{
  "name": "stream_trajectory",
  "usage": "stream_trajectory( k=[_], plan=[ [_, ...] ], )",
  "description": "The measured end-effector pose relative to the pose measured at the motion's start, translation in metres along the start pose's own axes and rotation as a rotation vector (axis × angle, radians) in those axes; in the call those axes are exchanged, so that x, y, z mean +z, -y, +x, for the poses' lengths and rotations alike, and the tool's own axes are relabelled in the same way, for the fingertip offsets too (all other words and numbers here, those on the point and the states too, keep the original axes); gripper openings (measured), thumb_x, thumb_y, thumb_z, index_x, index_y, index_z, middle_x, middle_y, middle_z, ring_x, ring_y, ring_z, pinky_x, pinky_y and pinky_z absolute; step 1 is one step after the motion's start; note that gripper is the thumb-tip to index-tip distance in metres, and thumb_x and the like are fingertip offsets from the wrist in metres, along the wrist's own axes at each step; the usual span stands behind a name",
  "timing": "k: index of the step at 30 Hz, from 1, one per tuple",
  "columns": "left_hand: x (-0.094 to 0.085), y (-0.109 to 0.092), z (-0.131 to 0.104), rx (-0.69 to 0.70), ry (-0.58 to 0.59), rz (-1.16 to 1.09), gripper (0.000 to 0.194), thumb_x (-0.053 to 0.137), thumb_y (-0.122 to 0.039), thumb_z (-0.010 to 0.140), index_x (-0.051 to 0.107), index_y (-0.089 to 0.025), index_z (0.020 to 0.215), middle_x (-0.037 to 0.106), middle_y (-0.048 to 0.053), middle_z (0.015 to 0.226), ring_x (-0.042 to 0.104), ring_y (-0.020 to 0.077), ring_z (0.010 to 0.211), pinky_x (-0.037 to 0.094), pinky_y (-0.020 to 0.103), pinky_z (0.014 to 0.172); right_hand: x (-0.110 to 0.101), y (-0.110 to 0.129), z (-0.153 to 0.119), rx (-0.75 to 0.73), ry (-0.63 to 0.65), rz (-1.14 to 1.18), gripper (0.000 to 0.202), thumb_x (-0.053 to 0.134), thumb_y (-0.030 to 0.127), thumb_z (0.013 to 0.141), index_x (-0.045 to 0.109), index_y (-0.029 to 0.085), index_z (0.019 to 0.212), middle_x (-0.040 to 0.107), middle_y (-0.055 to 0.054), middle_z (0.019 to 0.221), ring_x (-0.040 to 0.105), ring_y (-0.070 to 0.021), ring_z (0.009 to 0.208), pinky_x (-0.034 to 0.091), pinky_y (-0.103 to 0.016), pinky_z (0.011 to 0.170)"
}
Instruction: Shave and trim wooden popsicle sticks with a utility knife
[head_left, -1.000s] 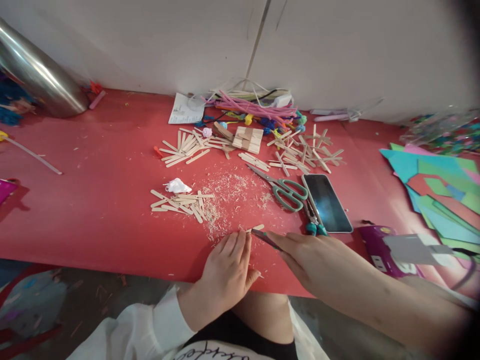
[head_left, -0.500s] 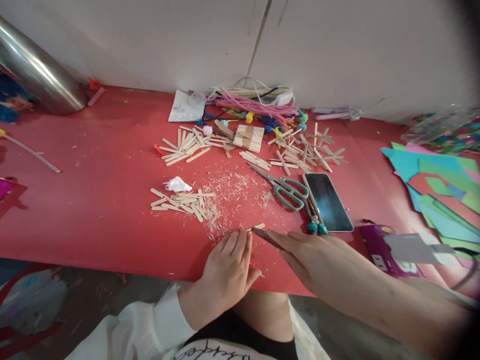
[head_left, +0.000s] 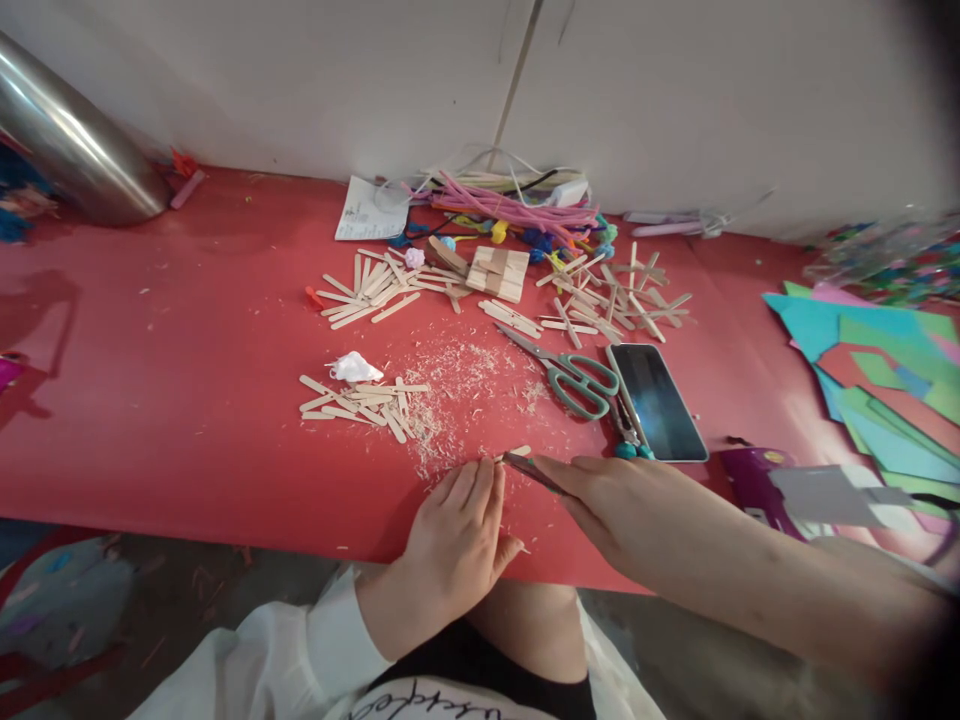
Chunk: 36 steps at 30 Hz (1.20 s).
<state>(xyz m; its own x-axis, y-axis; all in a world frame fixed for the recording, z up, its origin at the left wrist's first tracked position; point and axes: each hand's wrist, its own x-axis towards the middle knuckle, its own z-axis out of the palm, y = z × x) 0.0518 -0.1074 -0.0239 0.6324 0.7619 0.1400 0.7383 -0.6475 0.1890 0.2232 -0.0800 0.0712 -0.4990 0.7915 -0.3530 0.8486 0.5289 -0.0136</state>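
Observation:
My left hand (head_left: pixel 457 535) lies on the red table covering near its front edge, fingers together and pressing down a wooden craft stick (head_left: pixel 522 451). Most of that stick is hidden; one end shows beyond the fingertips. In my right hand (head_left: pixel 600 495) is a knife (head_left: pixel 529 468), its blade against the stick close to my left fingertips. The grip covers much of its handle. Pale wood shavings (head_left: pixel 469 375) are scattered just past the hands. To their left is a small pile of craft sticks (head_left: pixel 360 403) beside a crumpled white lump (head_left: pixel 355 367).
Green-handled scissors (head_left: pixel 577 385), teal-handled pliers (head_left: pixel 628 447) and a phone (head_left: pixel 660 405) lie beyond my right hand. A purple glue gun (head_left: pixel 757 485) and coloured sheets (head_left: pixel 892 370) are at right. More sticks (head_left: pixel 615 300) and pink pipe cleaners (head_left: pixel 502 205) lie toward the wall; a steel bottle (head_left: pixel 75 140) is at left.
My right hand has shifted slightly up with the knife, covering more of the pliers' handles. The thin pale strip at the far left is gone, and a shadow there has changed.

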Motion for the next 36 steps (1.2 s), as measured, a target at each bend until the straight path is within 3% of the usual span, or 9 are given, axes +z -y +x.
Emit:
stream_trajectory(
  k=[12,18,24,30,36],
  plan=[
    [0.002,0.001,-0.001,0.019,-0.025,-0.026,0.054,0.042,-0.038,0.085,0.044,-0.001,0.124,0.047,0.016,0.128,0.044,0.025,0.115,0.036,0.034,0.095,-0.013,0.002,0.017,-0.133,0.078,-0.085,0.041,0.05,0.01,0.069,0.059,0.015,0.109,0.066,-0.006,0.068,0.059,-0.0141,0.049,0.036,-0.023,0.04],
    [0.002,0.0,0.0,0.019,-0.049,-0.026,0.057,0.044,-0.039,0.084,0.044,0.001,0.124,0.048,0.016,0.126,0.044,0.0251,0.114,0.036,0.033,0.095,-0.007,0.001,0.014,0.049,0.064,0.181,0.042,0.039,0.01,0.076,0.059,0.018,0.112,0.065,-0.004,0.063,0.057,-0.0132,0.047,0.039,-0.022,0.04],
    [0.003,-0.001,0.0,0.004,-0.028,-0.02,0.059,0.048,-0.04,0.082,0.043,0.0,0.124,0.048,0.017,0.126,0.045,0.0264,0.114,0.036,0.035,0.095,-0.009,0.004,0.007,0.288,0.143,0.53,0.041,0.034,0.015,0.08,0.062,0.022,0.108,0.053,0.005,0.045,0.042,-0.0076,0.032,0.032,-0.019,0.031],
    [-0.003,-0.002,-0.001,-0.015,0.003,-0.002,0.056,0.047,-0.039,0.083,0.043,-0.002,0.125,0.048,0.017,0.126,0.044,0.0251,0.114,0.037,0.034,0.094,-0.007,0.004,-0.001,0.127,-0.047,0.282,0.041,0.036,0.015,0.08,0.059,0.021,0.114,0.068,-0.003,0.066,0.061,-0.0147,0.054,0.046,-0.023,0.047],
    [-0.002,-0.003,-0.001,-0.018,0.0,0.006,0.059,0.047,-0.04,0.083,0.042,-0.001,0.126,0.047,0.016,0.128,0.042,0.0253,0.116,0.036,0.034,0.096,-0.005,0.003,-0.002,0.051,-0.085,0.165,0.039,0.035,0.014,0.083,0.058,0.021,0.115,0.069,-0.003,0.069,0.063,-0.0144,0.055,0.048,-0.024,0.052]
  ],
)
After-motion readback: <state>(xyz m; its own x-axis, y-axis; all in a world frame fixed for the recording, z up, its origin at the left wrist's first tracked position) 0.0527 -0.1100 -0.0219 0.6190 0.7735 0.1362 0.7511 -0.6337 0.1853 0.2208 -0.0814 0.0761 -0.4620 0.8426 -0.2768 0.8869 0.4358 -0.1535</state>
